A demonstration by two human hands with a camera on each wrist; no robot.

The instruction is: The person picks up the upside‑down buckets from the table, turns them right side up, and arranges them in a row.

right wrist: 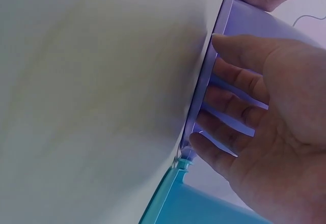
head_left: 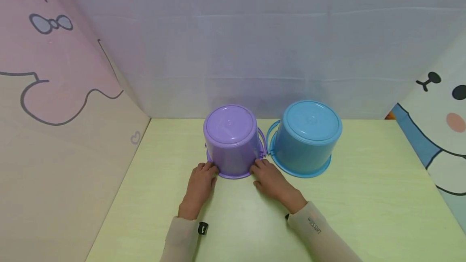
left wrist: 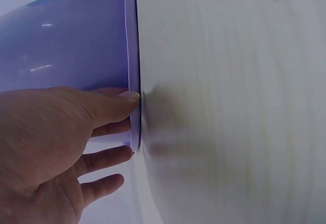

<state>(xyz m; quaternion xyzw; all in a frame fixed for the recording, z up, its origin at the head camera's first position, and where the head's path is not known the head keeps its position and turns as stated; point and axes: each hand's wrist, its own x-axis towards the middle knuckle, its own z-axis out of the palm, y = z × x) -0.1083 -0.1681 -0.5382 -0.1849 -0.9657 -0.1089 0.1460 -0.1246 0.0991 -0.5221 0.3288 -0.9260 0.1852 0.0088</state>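
A purple bucket (head_left: 231,124) stands upside down on the table, its rim down and its base facing up. My left hand (head_left: 200,183) touches the rim at its front left; in the left wrist view the thumb tip lies on the rim (left wrist: 133,51). On the front right, my right hand (head_left: 271,180) also touches the rim, its fingers (right wrist: 226,96) fairly straight and spread along it. Beside the purple bucket, to its right, is a blue bucket (head_left: 312,122), likewise upside down. The two handles stick out toward each other between the buckets.
The pale wooden table (head_left: 233,221) reaches a light curtain (head_left: 233,51) just behind the buckets. Printed cloth with cartoon figures borders the left side (head_left: 54,153) and right side (head_left: 451,132).
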